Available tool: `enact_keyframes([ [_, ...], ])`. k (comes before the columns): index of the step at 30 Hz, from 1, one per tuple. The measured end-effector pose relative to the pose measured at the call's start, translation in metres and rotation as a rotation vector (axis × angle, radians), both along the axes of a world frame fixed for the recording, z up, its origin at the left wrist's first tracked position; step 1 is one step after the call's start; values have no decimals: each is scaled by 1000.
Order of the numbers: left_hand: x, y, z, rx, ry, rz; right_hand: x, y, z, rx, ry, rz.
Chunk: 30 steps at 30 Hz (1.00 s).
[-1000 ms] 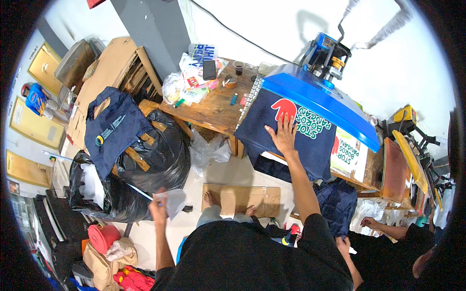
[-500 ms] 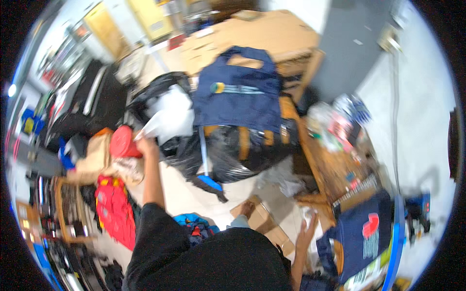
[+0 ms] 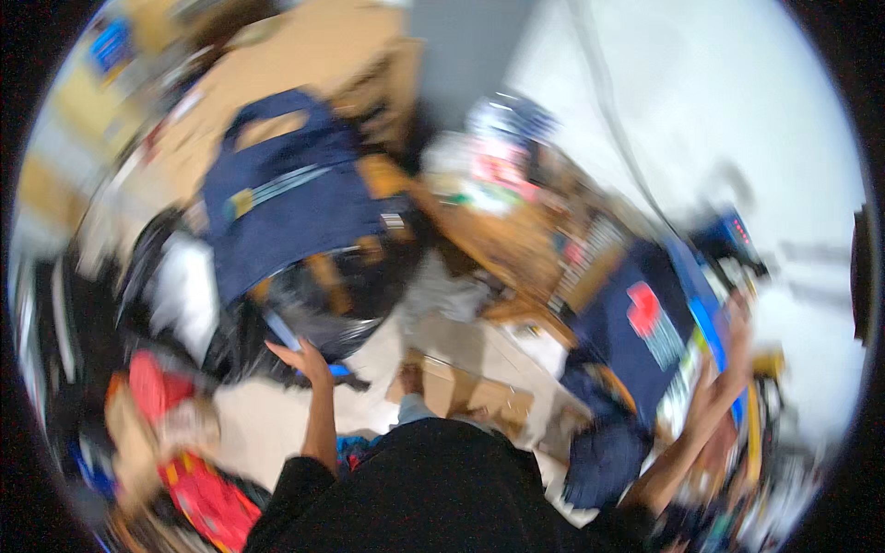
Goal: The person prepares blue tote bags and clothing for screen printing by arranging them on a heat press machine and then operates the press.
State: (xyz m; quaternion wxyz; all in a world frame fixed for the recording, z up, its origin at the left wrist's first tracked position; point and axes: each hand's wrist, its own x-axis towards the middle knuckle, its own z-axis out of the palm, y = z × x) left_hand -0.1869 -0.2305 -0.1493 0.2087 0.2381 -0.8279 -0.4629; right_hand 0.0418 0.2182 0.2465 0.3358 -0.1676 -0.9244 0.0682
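My left hand hangs over the floor with its fingers spread, holding nothing. Just beyond it is a black plastic bag, and on that lies a navy tote bag with a cut-out handle. A white plastic bag rests at the mouth of another black bag to the left. My right hand, smeared by motion, reaches out at the right with thumb and fingers apart. It is nearest a blue-edged panel and a second navy bag with a red print.
A wooden table bears plastic-wrapped items. Large cardboard stands behind the bags. Flattened cardboard lies by my feet. At lower left are a red bag and a red round object. A white wall rises at the right.
My left hand has left the white plastic bag and come back toward my body. My right hand has swung out to the right and forward. The view has turned right.
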Motion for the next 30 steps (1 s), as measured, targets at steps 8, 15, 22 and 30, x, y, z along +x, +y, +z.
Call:
enact_keyframes([
  [8,177,278,85,317,80,-1843,107,299,262,400,141,-376],
  [15,246,374,264,452,313,-2035,144,241,204,522,-142,-860],
  [22,292,494,377,313,769,-2132,194,145,-39,-188,-730,-86],
  [30,326,557,301,-32,327,-2255,222,127,-128,-1152,-331,-83],
])
